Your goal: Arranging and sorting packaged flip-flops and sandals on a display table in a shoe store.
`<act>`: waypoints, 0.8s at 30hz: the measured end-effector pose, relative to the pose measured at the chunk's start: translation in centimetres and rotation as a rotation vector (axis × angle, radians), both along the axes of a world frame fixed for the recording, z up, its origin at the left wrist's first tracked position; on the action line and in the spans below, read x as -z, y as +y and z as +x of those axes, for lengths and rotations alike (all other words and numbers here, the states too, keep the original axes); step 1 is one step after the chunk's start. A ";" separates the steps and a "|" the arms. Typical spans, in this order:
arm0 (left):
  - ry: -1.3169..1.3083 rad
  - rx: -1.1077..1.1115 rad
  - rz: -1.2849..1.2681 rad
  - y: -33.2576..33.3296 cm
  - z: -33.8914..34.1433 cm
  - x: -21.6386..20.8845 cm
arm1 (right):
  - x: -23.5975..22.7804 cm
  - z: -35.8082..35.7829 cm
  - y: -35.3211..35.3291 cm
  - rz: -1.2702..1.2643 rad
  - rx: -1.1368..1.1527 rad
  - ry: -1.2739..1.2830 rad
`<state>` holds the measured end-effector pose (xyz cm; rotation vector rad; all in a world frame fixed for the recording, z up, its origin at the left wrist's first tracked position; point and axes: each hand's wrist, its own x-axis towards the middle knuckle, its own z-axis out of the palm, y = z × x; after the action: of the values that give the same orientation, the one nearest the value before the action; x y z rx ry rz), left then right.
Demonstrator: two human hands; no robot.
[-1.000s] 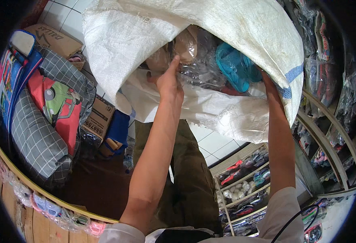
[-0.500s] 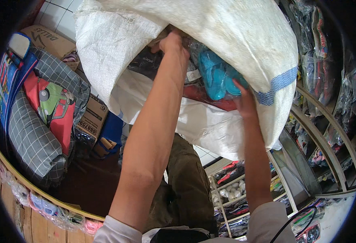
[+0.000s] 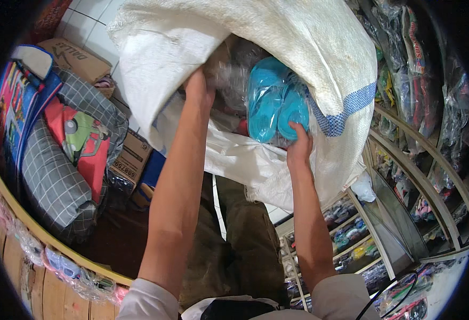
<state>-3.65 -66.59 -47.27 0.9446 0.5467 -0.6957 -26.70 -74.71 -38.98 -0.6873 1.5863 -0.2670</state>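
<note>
A large white woven sack (image 3: 293, 32) with a blue stripe gapes in front of me. In its mouth is a pair of turquoise slippers (image 3: 269, 106) in clear plastic. My right hand (image 3: 300, 143) is closed on the lower right end of that pair, thumb on top. My left hand (image 3: 198, 89) reaches into the left side of the opening, by the sack's folded edge. Its fingers are hidden there. Between the hands lie blurred clear plastic wrappings (image 3: 234, 80), their contents hard to make out.
To the left, a grey checked cloth bundle (image 3: 58, 181), a red and green printed cloth (image 3: 82, 138) and cardboard boxes (image 3: 129, 157) sit behind a yellow-edged counter (image 3: 58, 250). Metal shelves (image 3: 421, 165) with plastic-wrapped goods stand at the right.
My left hand has moved left inside the sack's mouth. My right hand has closed on the turquoise slippers, which now show more fully. The red package beneath them is mostly covered.
</note>
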 end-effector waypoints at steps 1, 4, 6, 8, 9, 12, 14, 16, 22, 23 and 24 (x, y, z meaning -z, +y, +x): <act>-0.010 0.099 0.152 1.8 -1.0 -0.4 | -0.2 -0.1 0.5 0.037 0.082 -0.165; 0.220 0.217 0.152 7.2 -4.4 -0.7 | 0.6 0.1 2.0 0.139 0.188 -0.437; 0.384 0.181 0.055 9.5 -6.3 -2.6 | 0.1 0.9 3.2 0.364 0.315 -0.560; 0.425 0.143 0.005 11.2 -6.9 -5.5 | -2.7 2.2 4.0 0.458 0.333 -0.559; 0.388 0.108 0.003 11.6 -7.6 -6.8 | -3.6 2.0 4.5 0.458 0.327 -0.554; 0.291 0.065 0.010 12.6 -8.9 -11.9 | -7.8 1.0 5.6 0.458 0.316 -0.514; 0.238 0.058 0.047 13.2 -9.1 -16.6 | -11.7 0.5 6.2 0.472 0.299 -0.478; 0.206 0.045 0.045 14.7 -9.4 -21.2 | -15.4 -0.5 6.7 0.469 0.254 -0.512; 0.383 0.070 -0.085 17.8 -9.2 -32.5 | -25.2 -1.5 7.4 0.531 0.208 -0.595; 0.358 0.082 -0.079 18.6 -9.0 -34.1 | -27.0 -0.9 7.7 0.530 0.136 -0.592; 0.334 0.095 -0.076 19.2 -8.9 -35.5 | -28.5 -0.5 7.9 0.522 0.065 -0.586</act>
<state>-12.58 -47.35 -11.74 0.7909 0.7671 -0.9625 -27.23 -66.77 -10.50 -0.1249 1.0461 -0.0786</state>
